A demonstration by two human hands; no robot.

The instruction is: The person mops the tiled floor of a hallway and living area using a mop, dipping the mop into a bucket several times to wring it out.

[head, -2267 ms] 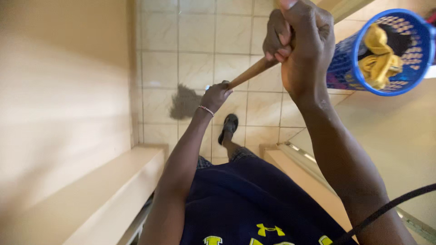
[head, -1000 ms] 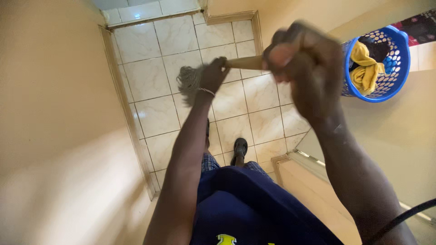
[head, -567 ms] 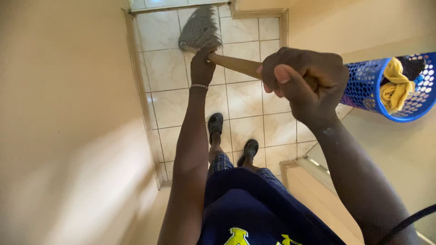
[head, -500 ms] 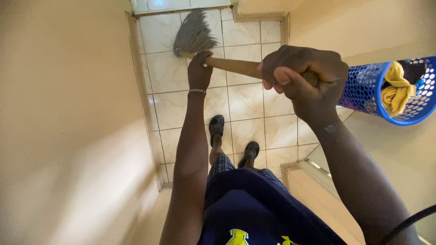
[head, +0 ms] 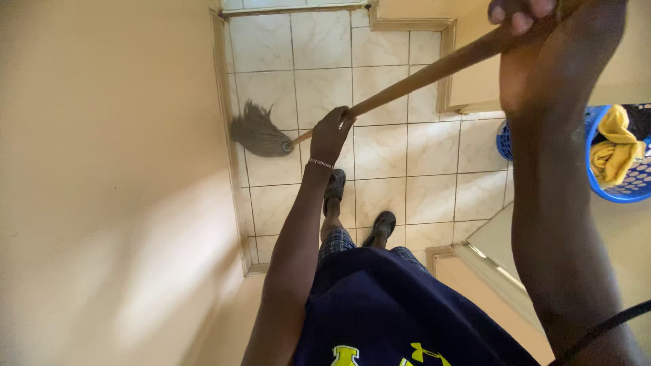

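Both the left hand [head: 330,134] and right hand [head: 553,41] grip a mop [head: 407,80].

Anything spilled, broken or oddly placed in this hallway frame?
Nothing stands out. Both hands, left and right, grip the mop handle; the mop head lies on the tiles by the wall. The blue basket holds clothes.

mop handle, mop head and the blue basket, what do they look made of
Mop handle: likely bare wood, with a tan, matte, plain round shaft. Mop head: grey stringy strands, probably cotton yarn. Blue basket: looks like moulded plastic, glossy, with a perforated wall.
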